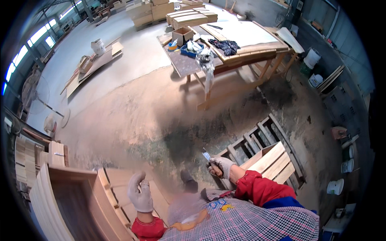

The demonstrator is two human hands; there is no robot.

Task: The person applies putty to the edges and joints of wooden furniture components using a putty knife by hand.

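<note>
Since it's just the head cam: your right hand (223,166) is gripping a small tool (206,156), held out near the slatted pallet (265,133). Your left hand (140,195) looks empty, fingers loosely curled, near the wooden box (73,172). Cluttered table's (185,66) well ahead.

The workshop floor (132,104) was dusty brown close by and pale grey farther off, darkened by stains and shadows near a counter (183,65) on wooden legs. A slanting row of windows (38,35) on the left glowed white, strip lights (67,13) shone overhead, and a grey-blue wall (350,42) ran along the right.
</note>
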